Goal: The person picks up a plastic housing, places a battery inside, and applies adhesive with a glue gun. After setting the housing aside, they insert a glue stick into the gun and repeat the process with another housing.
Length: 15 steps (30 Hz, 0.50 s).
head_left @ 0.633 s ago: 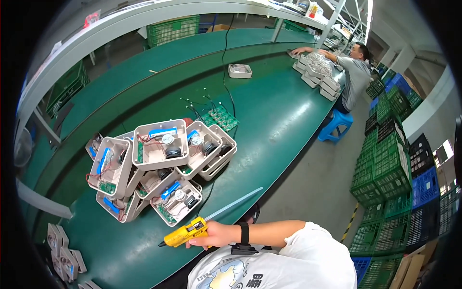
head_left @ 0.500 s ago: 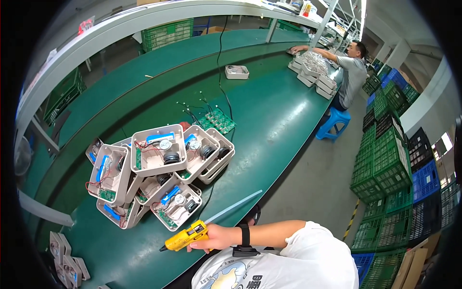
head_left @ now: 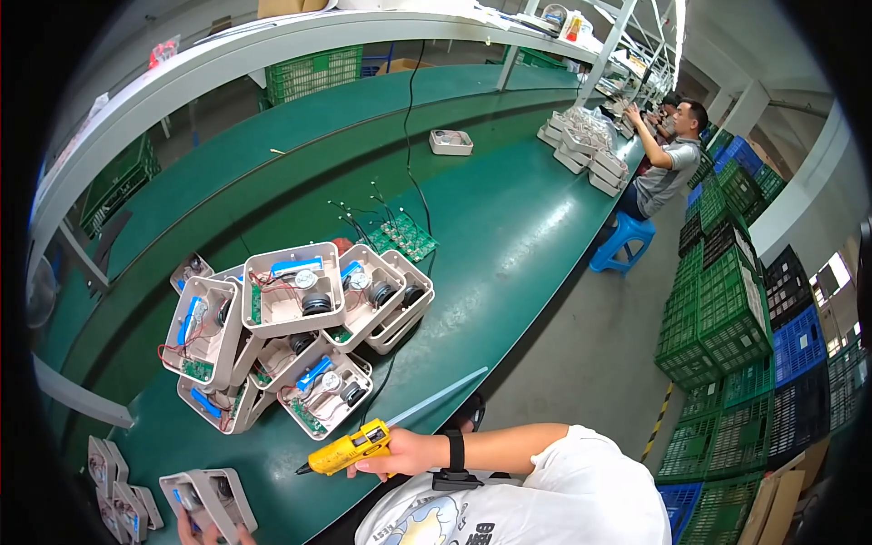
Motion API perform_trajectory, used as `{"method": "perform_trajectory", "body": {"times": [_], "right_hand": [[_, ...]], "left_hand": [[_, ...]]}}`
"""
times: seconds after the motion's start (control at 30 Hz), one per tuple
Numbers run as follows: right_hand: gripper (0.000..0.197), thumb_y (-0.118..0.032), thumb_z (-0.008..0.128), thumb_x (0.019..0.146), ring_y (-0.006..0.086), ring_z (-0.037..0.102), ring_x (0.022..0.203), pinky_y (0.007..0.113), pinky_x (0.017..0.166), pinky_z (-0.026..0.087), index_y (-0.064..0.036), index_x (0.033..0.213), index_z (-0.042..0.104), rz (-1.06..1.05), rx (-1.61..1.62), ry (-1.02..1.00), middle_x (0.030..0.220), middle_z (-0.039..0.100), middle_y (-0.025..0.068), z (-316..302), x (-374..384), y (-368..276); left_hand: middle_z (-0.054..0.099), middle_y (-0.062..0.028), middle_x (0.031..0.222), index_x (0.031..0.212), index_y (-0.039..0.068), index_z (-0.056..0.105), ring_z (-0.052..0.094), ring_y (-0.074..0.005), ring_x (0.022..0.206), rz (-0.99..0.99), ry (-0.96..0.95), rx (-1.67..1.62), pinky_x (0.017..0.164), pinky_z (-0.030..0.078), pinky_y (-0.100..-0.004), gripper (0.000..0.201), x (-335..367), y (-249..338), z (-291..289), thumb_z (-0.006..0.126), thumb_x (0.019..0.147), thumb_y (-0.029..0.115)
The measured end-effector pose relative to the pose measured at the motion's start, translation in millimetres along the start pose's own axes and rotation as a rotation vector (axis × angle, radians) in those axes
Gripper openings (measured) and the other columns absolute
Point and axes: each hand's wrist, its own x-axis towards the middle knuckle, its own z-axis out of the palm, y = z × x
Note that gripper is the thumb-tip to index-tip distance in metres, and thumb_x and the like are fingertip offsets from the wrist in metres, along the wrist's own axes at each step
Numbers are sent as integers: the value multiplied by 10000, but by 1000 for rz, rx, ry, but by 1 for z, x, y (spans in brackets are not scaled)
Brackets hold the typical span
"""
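Observation:
In my right hand [head_left: 413, 451] is a yellow glue gun [head_left: 350, 448], its dark nozzle pointing left and a long translucent glue stick [head_left: 436, 397] sticking out behind. My fingers wrap its handle. At the lower left edge, my left hand [head_left: 213, 534] grips a pale plastic housing [head_left: 221, 490] with round dark parts inside; the palm is cut off by the frame's rim, and I cannot tell whether one or two housings are there. Between the hands and the bench's far side sits a heap of open housings [head_left: 295, 325], holding blue batteries, speakers, wires and green boards.
Green circuit boards [head_left: 404, 238] with upright wires lie behind the heap, beside a black cable [head_left: 411, 136]. More housings [head_left: 113, 481] stand at far left. A single housing [head_left: 450, 143] sits farther along. A co-worker [head_left: 672, 163] sits at right, near stacked crates [head_left: 727, 318].
My left hand has come into view at the lower left with a housing. The glue gun has barely moved. The co-worker has raised their hands off the bench.

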Motion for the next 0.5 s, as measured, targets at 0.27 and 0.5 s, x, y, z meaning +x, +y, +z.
{"method": "perform_trajectory", "body": {"times": [0.27, 0.5], "right_hand": [[404, -196, 684, 1146, 83, 651, 777, 260, 715, 580, -66, 1527, 656, -116, 128, 18, 1264, 799, 52, 9, 1, 20], [415, -195, 721, 1090, 174, 749, 943, 316, 788, 618, 20, 1441, 663, -33, 173, 167, 1259, 806, 196, 8, -17, -8]], "left_hand": [[507, -167, 1699, 1297, 132, 767, 543, -539, 1437, 227, -382, -182, 1171, 440, -737, 373, -63, 36, 25, 830, 943, 231], [633, -211, 1581, 1078, 79, 735, 556, -519, 1470, -37, -379, -523, 1224, 428, -614, 376, -22, 35, 49, 916, 802, 259]]}}
